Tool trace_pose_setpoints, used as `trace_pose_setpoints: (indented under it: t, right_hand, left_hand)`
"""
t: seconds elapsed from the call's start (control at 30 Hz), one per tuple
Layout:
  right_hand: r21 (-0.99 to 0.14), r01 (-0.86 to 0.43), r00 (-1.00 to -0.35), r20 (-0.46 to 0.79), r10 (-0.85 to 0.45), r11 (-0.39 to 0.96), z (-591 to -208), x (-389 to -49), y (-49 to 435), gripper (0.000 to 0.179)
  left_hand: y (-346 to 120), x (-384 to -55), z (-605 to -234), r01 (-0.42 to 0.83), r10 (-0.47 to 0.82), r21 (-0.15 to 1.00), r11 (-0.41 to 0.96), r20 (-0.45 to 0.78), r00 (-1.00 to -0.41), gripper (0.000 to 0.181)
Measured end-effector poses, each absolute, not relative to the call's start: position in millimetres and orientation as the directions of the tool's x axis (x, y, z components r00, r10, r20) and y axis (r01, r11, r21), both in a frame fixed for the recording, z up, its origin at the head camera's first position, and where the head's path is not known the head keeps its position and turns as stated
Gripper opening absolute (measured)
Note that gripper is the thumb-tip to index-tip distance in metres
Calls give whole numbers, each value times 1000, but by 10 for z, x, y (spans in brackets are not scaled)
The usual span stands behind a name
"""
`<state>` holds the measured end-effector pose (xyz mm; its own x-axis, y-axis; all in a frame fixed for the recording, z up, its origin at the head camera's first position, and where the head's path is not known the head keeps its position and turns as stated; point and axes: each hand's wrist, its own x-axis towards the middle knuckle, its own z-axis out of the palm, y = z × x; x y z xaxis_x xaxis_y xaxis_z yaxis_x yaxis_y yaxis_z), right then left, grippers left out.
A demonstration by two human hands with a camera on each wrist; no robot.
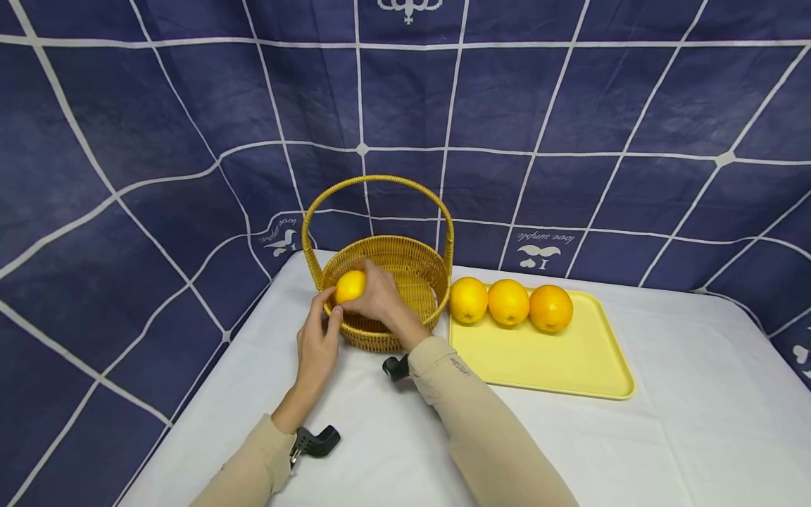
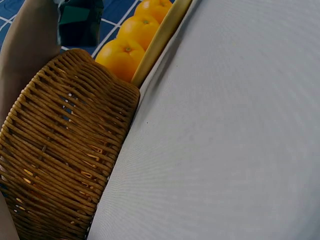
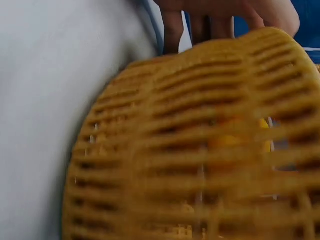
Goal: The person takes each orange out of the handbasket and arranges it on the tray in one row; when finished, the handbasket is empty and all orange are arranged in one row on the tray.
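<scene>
A woven basket with a tall arched handle stands on the table. My right hand reaches inside and holds a yellow fruit near the left wall; its underside and right part are hidden. At the left rim, my left hand grips the basket with thumb and fingers, close beside the fruit. In the right wrist view, left-hand fingers show against the basket's side. Through the weave, orange and yellow patches are visible. The left wrist view shows the basket's outer wall and the right forearm.
Right of the basket lies a yellow tray. Along its back edge sit three oranges in a row, the leftmost close to the basket. A white cloth covers the table, and a dark blue checked curtain hangs behind.
</scene>
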<state>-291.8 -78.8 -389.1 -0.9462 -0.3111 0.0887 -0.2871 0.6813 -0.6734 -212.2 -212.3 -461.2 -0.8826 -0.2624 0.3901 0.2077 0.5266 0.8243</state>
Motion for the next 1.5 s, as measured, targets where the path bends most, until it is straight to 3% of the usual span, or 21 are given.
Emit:
trace_pose_setpoints:
  t: [0.17, 0.83, 1.2, 1.5]
  right_hand:
    - [-669, -275, -953, 93, -289, 690, -3835, -2850, -623, 90]
    - [-740, -349, -936, 303, -177, 575, -3517, -2261, 158, 80]
    - [-731, -313, -943, 314, -108, 606, -3612, -1979, 877, 81]
    - [-740, -267, -951, 307, -44, 617, -3607, -1948, 1256, 84]
  left_hand:
    - [-2117, -2119, -4614, 211, -264, 820, 533, 398, -879, 41]
    - [-2156, -2114, -4586, 227, -262, 825, 517, 405, -876, 40]
    - [-2054, -2121, -4630, 221, -247, 827, 516, 391, -887, 40]
    - [-2100, -2105, -4615, 236, -251, 825, 513, 407, -878, 40]
